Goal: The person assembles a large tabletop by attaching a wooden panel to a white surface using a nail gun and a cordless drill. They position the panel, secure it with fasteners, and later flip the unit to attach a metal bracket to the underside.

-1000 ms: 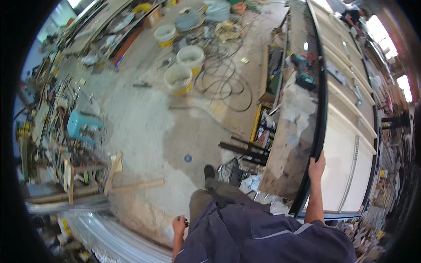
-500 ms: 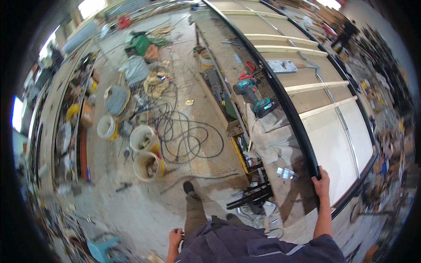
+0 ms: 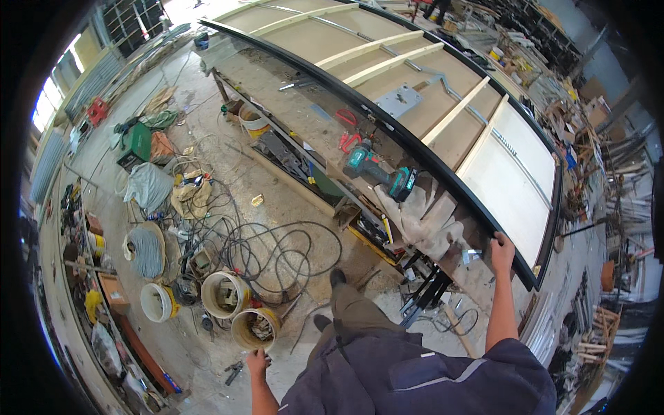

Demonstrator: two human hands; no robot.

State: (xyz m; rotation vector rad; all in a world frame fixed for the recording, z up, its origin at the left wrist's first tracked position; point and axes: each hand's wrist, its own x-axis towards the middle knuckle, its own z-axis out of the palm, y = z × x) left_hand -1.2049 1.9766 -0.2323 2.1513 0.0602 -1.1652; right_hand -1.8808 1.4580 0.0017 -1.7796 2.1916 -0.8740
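A large door-like panel [image 3: 527, 169] with a black frame, pale wooden crosspieces and a metal rod lies on the workbench to my right. My right hand [image 3: 503, 253] is closed over the black edge near its closest corner. My left hand [image 3: 258, 362] hangs low at my side, fingers curled. Whether something small is inside them is hidden. Just beyond that hand stands a bucket [image 3: 243, 332] of scraps. On the bench beside the panel lie a teal cordless drill [image 3: 377, 171], red-handled tool [image 3: 349, 131] and crumpled pale cloth [image 3: 430, 220]. A grey metal plate [image 3: 399, 101] rests on the panel.
Black cable [image 3: 297, 242] loops over the floor in front of my feet. More buckets [image 3: 225, 294], a coil of grey line [image 3: 146, 252] and a green box [image 3: 134, 145] stand to the left. A cluttered shelf [image 3: 131, 332] runs along the left side.
My view has turned, so the panel now lies more slantwise. I have stepped, my feet have changed places. My right hand stays on the panel's edge; my left remains low, now nearer the buckets.
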